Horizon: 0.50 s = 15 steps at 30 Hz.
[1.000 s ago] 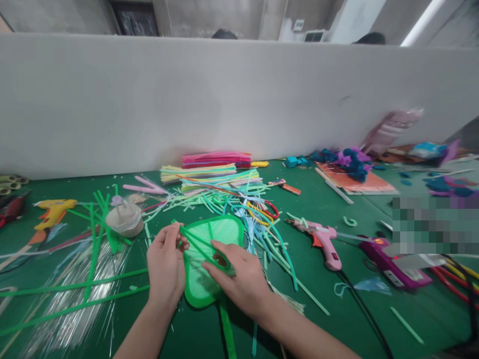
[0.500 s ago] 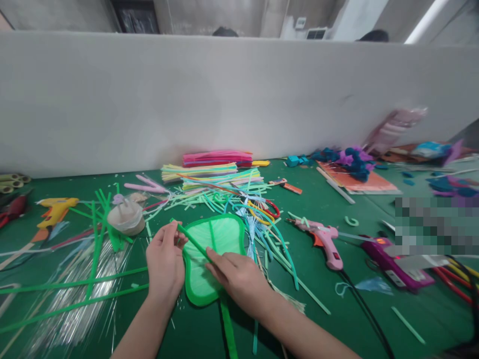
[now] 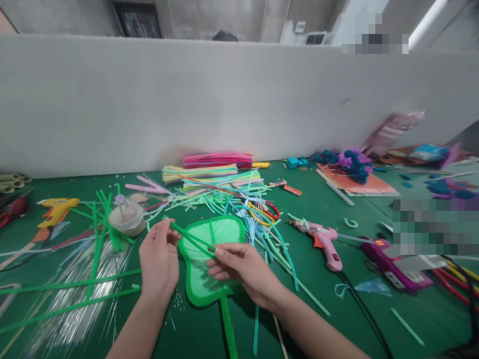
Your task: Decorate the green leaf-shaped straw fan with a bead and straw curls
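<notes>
The green strip (image 3: 190, 238) is held taut between both hands, slanting from upper left to lower right across the top of the green fan (image 3: 209, 259), which lies flat on the counter (image 3: 337, 319) with its handle pointing toward the person.

Far to the left of the left hand, a yellow glue gun (image 3: 56, 209) is seen on the counter, with long green strips (image 3: 75, 289) and clear shiny strands spread below it. Just above and left of that hand sits a beige lump (image 3: 127, 219), possibly a tape roll or a bundled wad; the view is too soft to say which.

The left hand (image 3: 159, 259) is closed in a narrow pinch on the upper end of the green strip, thumb and fingertips pressed together. The fan's left edge is just beside its fingers.

The right hand (image 3: 243, 269) rests over the middle of the fan, and its grip is a pinch of thumb and forefinger on the lower end of the strip.

Behind both hands, a pile of coloured strips (image 3: 217, 182) is stacked near the white partition (image 3: 239, 99). To the right of the right hand a pink glue gun (image 3: 324, 239) lies on the counter, and further right a purple glue gun (image 3: 389, 267) is seen, well apart from the fan.
</notes>
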Tool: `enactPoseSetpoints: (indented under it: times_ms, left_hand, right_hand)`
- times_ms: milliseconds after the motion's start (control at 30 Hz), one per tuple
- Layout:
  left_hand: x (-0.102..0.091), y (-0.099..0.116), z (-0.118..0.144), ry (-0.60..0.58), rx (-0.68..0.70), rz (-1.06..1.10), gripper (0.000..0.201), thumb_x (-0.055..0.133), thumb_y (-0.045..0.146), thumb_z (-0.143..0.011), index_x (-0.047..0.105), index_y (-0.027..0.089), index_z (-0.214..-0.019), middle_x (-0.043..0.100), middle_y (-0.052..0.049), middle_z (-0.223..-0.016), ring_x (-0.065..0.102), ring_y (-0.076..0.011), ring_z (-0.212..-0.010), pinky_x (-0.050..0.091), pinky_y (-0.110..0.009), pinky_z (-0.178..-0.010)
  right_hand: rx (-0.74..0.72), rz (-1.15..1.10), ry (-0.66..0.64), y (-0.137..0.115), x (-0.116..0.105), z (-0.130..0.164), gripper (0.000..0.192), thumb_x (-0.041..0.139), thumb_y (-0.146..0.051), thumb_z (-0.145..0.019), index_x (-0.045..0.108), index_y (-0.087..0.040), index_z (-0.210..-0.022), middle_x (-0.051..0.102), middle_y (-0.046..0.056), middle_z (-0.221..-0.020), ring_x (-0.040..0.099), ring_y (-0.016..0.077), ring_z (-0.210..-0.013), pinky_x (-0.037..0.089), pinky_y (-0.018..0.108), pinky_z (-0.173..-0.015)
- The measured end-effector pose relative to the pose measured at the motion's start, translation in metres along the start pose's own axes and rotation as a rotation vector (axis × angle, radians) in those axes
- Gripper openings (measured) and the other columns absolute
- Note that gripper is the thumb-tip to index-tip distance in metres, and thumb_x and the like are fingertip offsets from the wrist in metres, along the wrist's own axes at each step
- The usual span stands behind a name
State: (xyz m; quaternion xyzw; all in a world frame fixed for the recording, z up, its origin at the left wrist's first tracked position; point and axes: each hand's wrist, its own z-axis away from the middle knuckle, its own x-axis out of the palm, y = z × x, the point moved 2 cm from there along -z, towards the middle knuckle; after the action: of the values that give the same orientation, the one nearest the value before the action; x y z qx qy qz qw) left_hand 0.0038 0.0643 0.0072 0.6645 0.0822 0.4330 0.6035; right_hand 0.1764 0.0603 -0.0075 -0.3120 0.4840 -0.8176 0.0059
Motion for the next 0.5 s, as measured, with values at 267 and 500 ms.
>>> enactPoseSetpoints:
  times_ms: [267,500]
  left_hand:
    - [-0.0014,-0.0052,-0.0021,0.0,0.003,0.021,0.018,0.078,0.028,-0.068,0.069,0.014,-0.076,0.059,0.005,-0.063,0.052,-0.0061,-0.06,0.043,-0.018,-0.06]
    - [-0.0007,-0.0018,-0.0022,0.004,0.029,0.041,0.018,0.078,0.027,-0.068,0.069,0.014,-0.076,0.061,0.005,-0.065,0.053,-0.0047,-0.059,0.044,-0.016,-0.06]
  right_hand:
    - [0.201,-0.368,0.016,-0.0013,-0.0026,-0.0016,0.028,0.09,-0.02,-0.06,0.071,-0.006,-0.075,0.074,0.007,-0.072,0.07,0.0098,-0.063,0.058,0.013,-0.06]
    - [0.326,-0.469,0.038,0.001,-0.0019,-0.0051,0.02,0.084,-0.002,-0.062,0.068,-0.004,-0.075,0.074,0.009,-0.072,0.068,0.0074,-0.056,0.057,0.011,-0.057]
